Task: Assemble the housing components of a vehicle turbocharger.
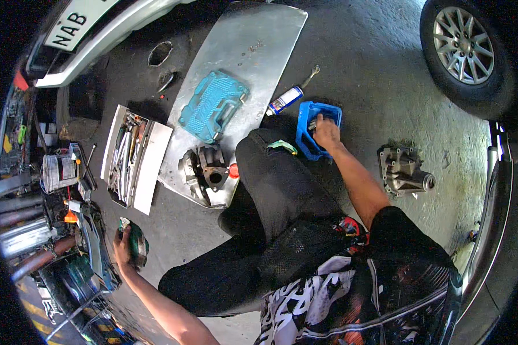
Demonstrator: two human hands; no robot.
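Reaching with right hand (326, 133) into one blue bin (309, 148) ahead, with forearm extended and fingers lowered among small metal parts (312, 124); cannot count parts or tell whether gripping one. Curving left hand (122, 248) along the left side of one dark green object (138, 247), with forearm stretched out leftward and fingers partly hidden; cannot tell whether closed on it or merely touching.

Counting outward, on one silver metal sheet (259, 29) laid on floor (357, 34): one light-blue ribbed case (214, 106), one metal assembly (207, 169) with dark round opening, one red round piece (233, 170) just beside. Between sheet and bin: one can (285, 100), lying down; near its end, one metal wrench (311, 75). Left of sheet: one open tray (152, 172) of long tools (129, 149), too crowded to count. Farther right: one grey metal housing (406, 169), one wheel (463, 43).

Finding print on can too small to read; seeing large dark letters on one white plate (77, 26), upper left.
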